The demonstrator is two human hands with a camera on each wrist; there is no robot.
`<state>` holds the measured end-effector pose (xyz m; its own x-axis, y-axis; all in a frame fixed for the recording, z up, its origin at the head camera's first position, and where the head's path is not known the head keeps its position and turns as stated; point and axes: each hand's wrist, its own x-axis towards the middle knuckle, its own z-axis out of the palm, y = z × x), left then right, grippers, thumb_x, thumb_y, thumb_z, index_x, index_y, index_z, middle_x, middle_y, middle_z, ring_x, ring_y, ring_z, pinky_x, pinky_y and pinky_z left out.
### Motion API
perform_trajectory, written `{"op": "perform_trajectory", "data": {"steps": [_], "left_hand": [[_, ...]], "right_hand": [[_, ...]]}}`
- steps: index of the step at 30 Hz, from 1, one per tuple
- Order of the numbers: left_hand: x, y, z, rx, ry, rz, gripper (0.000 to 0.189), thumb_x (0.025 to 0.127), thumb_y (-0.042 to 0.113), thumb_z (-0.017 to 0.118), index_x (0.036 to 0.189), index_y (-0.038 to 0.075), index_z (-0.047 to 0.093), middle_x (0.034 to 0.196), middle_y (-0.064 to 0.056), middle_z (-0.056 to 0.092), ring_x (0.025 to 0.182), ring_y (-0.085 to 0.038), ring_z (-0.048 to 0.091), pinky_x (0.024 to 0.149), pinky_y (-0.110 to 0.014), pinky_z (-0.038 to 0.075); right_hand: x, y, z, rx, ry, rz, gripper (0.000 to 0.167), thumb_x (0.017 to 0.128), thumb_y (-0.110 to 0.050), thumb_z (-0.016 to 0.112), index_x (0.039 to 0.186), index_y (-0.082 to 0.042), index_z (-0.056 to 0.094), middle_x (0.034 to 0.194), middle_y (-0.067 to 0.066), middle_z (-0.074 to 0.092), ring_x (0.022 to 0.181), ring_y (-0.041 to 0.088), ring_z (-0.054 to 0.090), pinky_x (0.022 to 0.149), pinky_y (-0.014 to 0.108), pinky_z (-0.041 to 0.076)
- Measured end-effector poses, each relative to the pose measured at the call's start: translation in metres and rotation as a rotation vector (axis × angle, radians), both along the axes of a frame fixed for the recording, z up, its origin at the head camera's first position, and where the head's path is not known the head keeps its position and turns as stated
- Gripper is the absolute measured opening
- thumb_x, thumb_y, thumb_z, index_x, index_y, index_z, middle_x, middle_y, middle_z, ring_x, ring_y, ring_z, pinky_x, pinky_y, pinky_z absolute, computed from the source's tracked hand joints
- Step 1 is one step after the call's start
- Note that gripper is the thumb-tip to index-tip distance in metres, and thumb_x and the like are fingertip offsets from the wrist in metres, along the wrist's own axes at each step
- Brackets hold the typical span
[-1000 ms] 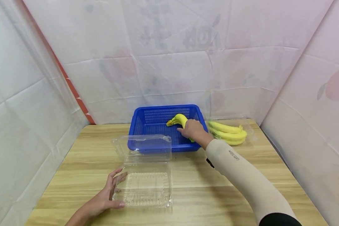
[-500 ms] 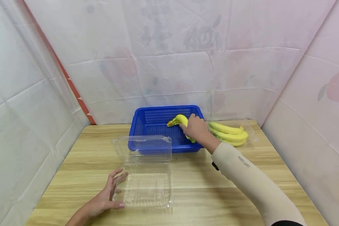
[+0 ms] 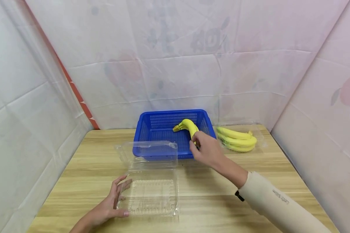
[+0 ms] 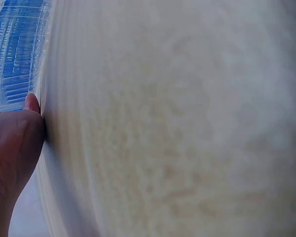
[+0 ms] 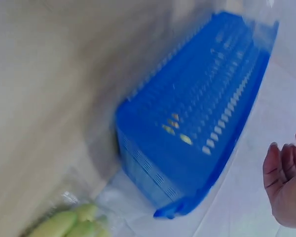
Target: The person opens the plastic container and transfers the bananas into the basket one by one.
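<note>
In the head view my left hand holds the left side of a clear plastic clamshell container, thumb at the near corner and fingers at the far one. Its lid stands raised behind, overlapping a blue plastic basket. Inside that basket lies a bunch of bananas, stem end toward the left. My right hand is over the basket's near right corner, fingers loosely bent around nothing. The right wrist view shows the same hand with nothing between thumb and fingers, beside the basket.
A second clear container holding bananas stands to the right of the basket. Everything rests on a wooden table. Pale printed sheeting hangs behind the table and at both sides.
My right hand has let go of the bananas in the basket and drawn back toward the near right. My left hand and its container stay put.
</note>
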<state>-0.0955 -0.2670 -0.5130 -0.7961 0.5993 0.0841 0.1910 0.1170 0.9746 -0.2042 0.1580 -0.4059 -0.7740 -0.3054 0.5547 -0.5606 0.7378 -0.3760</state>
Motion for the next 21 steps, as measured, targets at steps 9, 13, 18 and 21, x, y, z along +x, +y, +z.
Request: {"op": "perform_trajectory", "data": {"steps": [9, 13, 18, 21], "left_hand": [[0.001, 0.0, 0.001, 0.013, -0.008, -0.003, 0.11, 0.09, -0.004, 0.073, 0.164, 0.0, -0.008, 0.174, -0.004, 0.026, 0.149, 0.016, 0.03, 0.108, -0.019, 0.042], [0.002, 0.0, 0.001, 0.01, -0.018, -0.006, 0.11, 0.09, -0.004, 0.073, 0.163, 0.0, -0.009, 0.174, -0.001, 0.025, 0.149, 0.016, 0.029, 0.107, -0.019, 0.041], [0.002, 0.0, 0.001, -0.001, -0.035, 0.003, 0.11, 0.091, -0.003, 0.073, 0.164, 0.001, -0.009, 0.174, -0.001, 0.024, 0.147, 0.015, 0.031, 0.106, -0.019, 0.04], [0.002, 0.0, 0.001, -0.001, -0.039, 0.008, 0.111, 0.09, -0.003, 0.074, 0.165, 0.003, -0.008, 0.175, -0.004, 0.024, 0.147, 0.014, 0.031, 0.105, -0.02, 0.04]], "right_hand": [[0.042, -0.003, -0.026, 0.103, -0.114, 0.261, 0.016, 0.095, -0.033, 0.076, 0.092, -0.021, 0.066, 0.08, -0.01, 0.069, 0.068, 0.002, 0.063, 0.061, 0.015, 0.05], [0.053, -0.008, -0.035, 0.177, -0.15, 0.32, 0.026, 0.098, -0.043, 0.071, 0.107, -0.019, 0.072, 0.093, -0.007, 0.076, 0.076, 0.009, 0.073, 0.063, 0.019, 0.052], [0.057, -0.016, -0.045, 0.199, -0.225, 0.34, 0.039, 0.099, -0.044, 0.07, 0.126, -0.017, 0.072, 0.115, 0.001, 0.08, 0.085, 0.014, 0.078, 0.069, 0.026, 0.059], [0.058, -0.022, -0.048, 0.208, -0.282, 0.333, 0.049, 0.1, -0.044, 0.07, 0.141, -0.017, 0.066, 0.128, 0.004, 0.077, 0.09, 0.016, 0.079, 0.075, 0.03, 0.062]]}}
